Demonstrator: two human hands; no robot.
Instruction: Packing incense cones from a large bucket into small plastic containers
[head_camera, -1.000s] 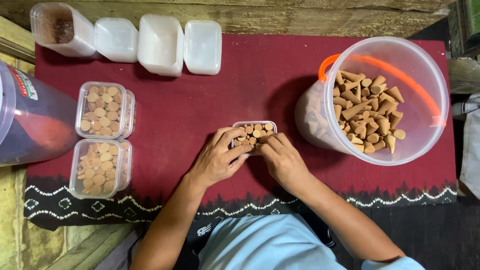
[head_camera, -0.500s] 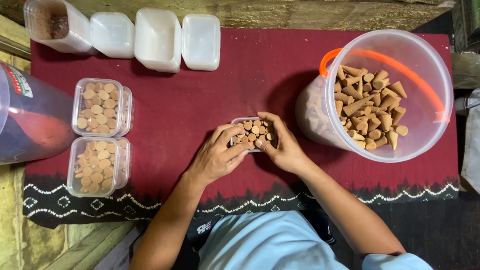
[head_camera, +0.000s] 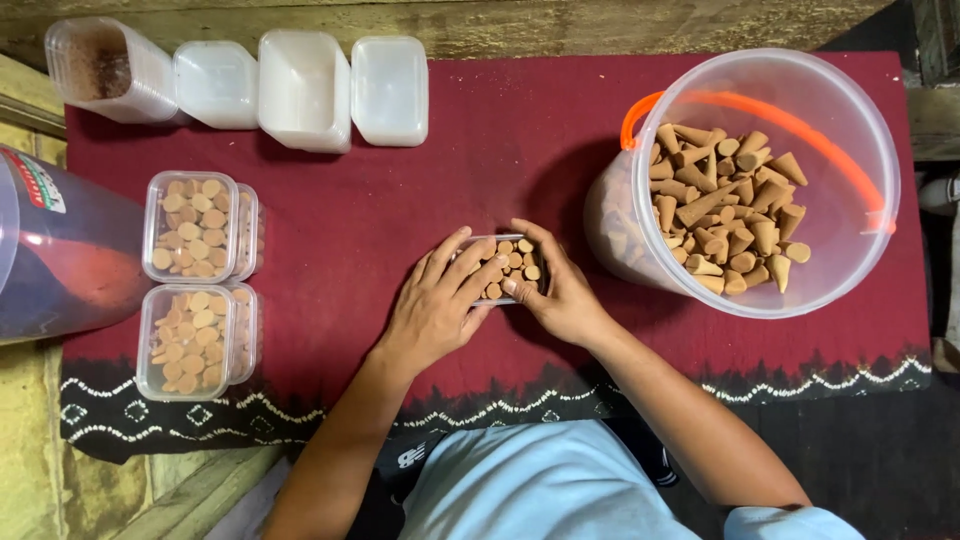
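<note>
A small clear plastic box (head_camera: 513, 262) packed with tan incense cones sits on the red cloth (head_camera: 400, 200) in the middle. My left hand (head_camera: 436, 305) lies flat over the box's left side, fingers spread on the cones. My right hand (head_camera: 558, 288) cups the box's right side, with the thumb pressing on the cones. A large clear bucket (head_camera: 830, 120) with an orange handle stands to the right, holding many loose cones (head_camera: 720, 220).
Two filled clear boxes (head_camera: 190, 225) (head_camera: 188, 340) lie at the left. Empty white containers and lids (head_camera: 305, 88) line the back, beside a tub with brown powder (head_camera: 98, 68). A big dark jar (head_camera: 55, 250) lies at the far left edge.
My left hand has spread flat over the cones. My right hand has shifted from the box's near edge around to its right side.
</note>
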